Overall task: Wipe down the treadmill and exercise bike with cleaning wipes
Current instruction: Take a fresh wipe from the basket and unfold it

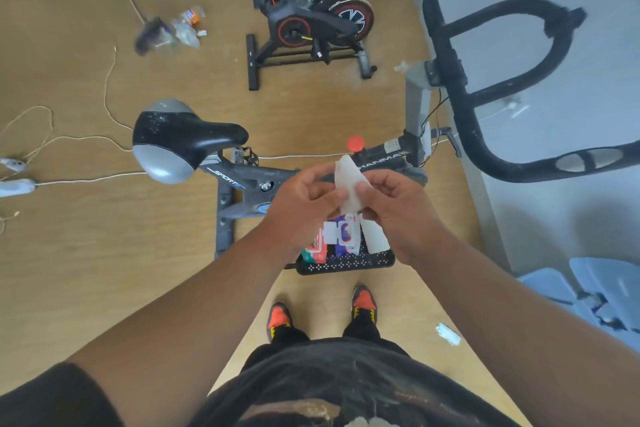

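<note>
Both hands meet at chest height above the bike frame. The left hand [304, 199] and right hand [398, 208] pinch a folded white cleaning wipe [348, 184] between them; the fingers [323, 177] of the left curl round its left edge, and the right thumb presses its right side. The wipe stands roughly upright, its top corner clear above the fingers.

Directly below the fingers, a black perforated basket [346, 263] sits on the floor. It holds wipe packs [341, 232] with white flip lids; the print on the packs is too small to read. A white piece hangs just under the right hand, over the basket's right side; whether it belongs to the held wipe cannot be told.

Behind the fingers runs the frame of the near exercise bike [242, 177], lettered "SPORTS" left of the hands and "HANMA" right of them. A red knob [356, 143] stands just above the wipe's tip. The black and grey saddle [180, 142] lies well left of the fingers; the black handlebars [485, 80] rise to the upper right.

Far beyond the fingers, a second black and red bike [311, 17] reads "SPORT" in orange. Plastic bottles [187, 24] lie on the wooden floor [86, 236] to its left, and white cords [86, 139] trail at far left.

Orange and black shoes [280, 317] stand below the basket.
</note>
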